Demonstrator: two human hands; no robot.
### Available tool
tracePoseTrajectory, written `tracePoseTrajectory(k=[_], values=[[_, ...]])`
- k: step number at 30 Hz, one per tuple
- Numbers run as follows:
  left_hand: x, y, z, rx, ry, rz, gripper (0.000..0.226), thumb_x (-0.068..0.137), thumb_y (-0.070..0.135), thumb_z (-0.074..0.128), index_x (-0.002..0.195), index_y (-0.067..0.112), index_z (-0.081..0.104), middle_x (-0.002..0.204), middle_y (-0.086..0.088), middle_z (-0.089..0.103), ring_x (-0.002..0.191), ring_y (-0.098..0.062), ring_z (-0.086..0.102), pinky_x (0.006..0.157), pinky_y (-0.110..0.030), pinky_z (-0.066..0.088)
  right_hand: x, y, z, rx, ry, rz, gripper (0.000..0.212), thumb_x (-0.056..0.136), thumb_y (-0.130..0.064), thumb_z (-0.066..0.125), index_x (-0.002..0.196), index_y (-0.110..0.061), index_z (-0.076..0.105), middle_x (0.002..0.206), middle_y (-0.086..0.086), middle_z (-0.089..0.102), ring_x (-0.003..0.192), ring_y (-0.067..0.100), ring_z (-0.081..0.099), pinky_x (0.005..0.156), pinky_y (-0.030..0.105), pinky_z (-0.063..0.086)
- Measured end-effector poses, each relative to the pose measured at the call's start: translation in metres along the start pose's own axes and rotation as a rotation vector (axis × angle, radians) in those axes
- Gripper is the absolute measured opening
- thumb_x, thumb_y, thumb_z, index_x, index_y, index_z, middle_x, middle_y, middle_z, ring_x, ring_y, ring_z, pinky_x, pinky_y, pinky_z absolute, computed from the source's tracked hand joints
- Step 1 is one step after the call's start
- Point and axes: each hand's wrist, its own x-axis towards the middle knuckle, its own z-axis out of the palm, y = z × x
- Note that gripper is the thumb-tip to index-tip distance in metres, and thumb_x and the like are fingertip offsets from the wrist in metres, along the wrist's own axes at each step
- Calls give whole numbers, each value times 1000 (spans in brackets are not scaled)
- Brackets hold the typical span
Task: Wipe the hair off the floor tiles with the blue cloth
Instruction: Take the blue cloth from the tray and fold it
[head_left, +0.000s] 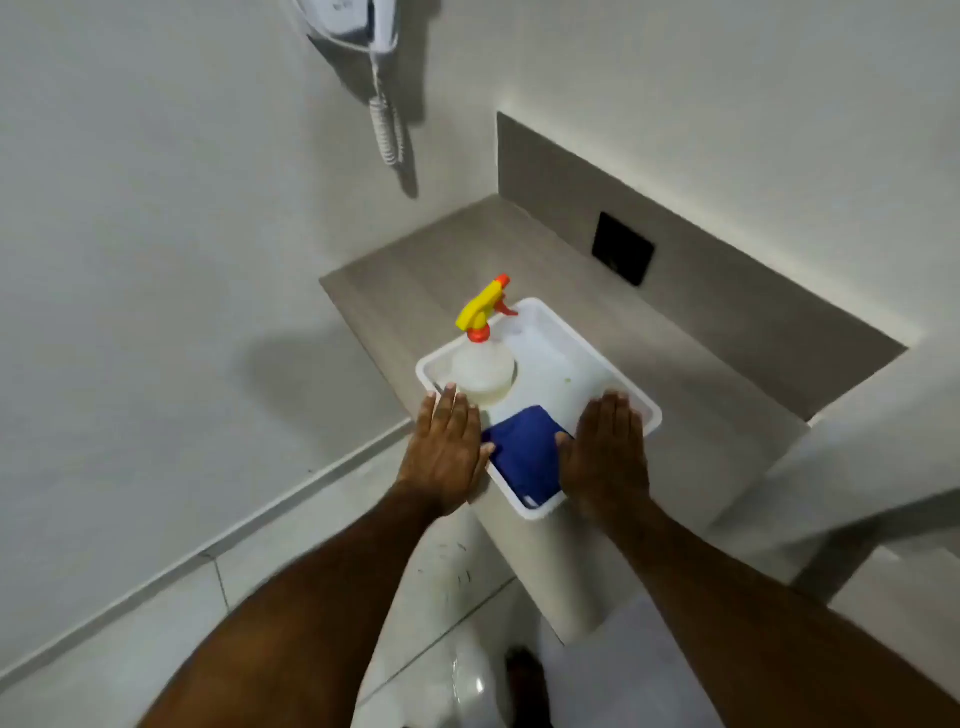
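Hands flat, fingers spread, empty: left hand (445, 453) & right hand (607, 453) either side of blue cloth (524, 453) in white tray (647, 410).

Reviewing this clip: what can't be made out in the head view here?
- Folded blue cloth in the white plastic tray: both edges covered by the left hand and right hand.
- Hair on the pale floor tiles: only tiny dark specks, too small to confirm.
- Dark wall plate: too small and dark to identify.
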Motion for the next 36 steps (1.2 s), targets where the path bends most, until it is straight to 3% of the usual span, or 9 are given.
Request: tracePoseTrajectory(k=[5,10,14,18,21,23,26,29,36], values=[[33,25,4,-82,7,14,52,99,48,24,107,19,66,112,-9,69,121,-30,53,119,-57,2,21,-4,23,-159,-281,3,57,100,-36,42,138,7,43,159,29,20,148,41,16,121,50,11],[57,35,7,-154,-92,-197,41,92,53,43,93,19,66,93,-8,71,103,-30,62,115,-63,-2,37,-13,37,-211,-489,2,48,95,-31,51,134,-3,52,162,26,8,150,40,5,121,50,5],[70,37,7,-239,-136,-214,29,88,46,54,92,19,64,97,-4,71,110,-29,60,112,-65,-14,54,-16,31,-236,-569,29,58,93,-34,54,141,-2,42,157,27,23,147,43,16,120,53,13],[66,39,1,-351,-40,-187,20,92,34,53,88,18,65,93,-4,71,110,-26,61,116,-62,-10,65,-19,2,6,-488,135,40,86,-31,63,117,-5,57,125,19,60,117,37,55,105,50,42],[44,36,-7,-447,158,-169,25,96,28,54,110,14,69,108,-9,72,116,-27,60,120,-59,0,57,-22,-26,218,-345,221,34,82,-26,68,104,-1,63,100,16,69,95,36,65,84,36,51],[25,34,-15,-551,380,-103,25,94,19,59,112,4,68,106,-17,72,108,-33,65,117,-60,21,42,-30,-48,338,-207,207,32,82,-26,70,103,-2,64,87,9,67,82,29,66,72,29,45],[-11,20,-26,-699,671,-103,17,92,16,62,100,2,68,89,-15,71,82,-28,64,89,-48,53,6,-59,-79,504,-4,129,33,79,-28,74,103,-11,59,87,-3,60,74,13,58,65,18,43],[-59,-11,-19,-799,739,-203,17,95,26,57,104,13,63,82,3,58,72,-8,48,68,-17,42,-25,-103,-86,597,102,-2,34,77,-30,75,102,-14,58,87,-10,57,71,7,55,59,7,33],[-158,-87,93,-742,648,-503,21,96,26,58,109,10,62,82,3,56,75,-10,48,68,-19,38,-88,-193,16,612,-153,-230,24,78,-25,71,96,-16,59,77,-7,59,59,13,52,53,14,35]])
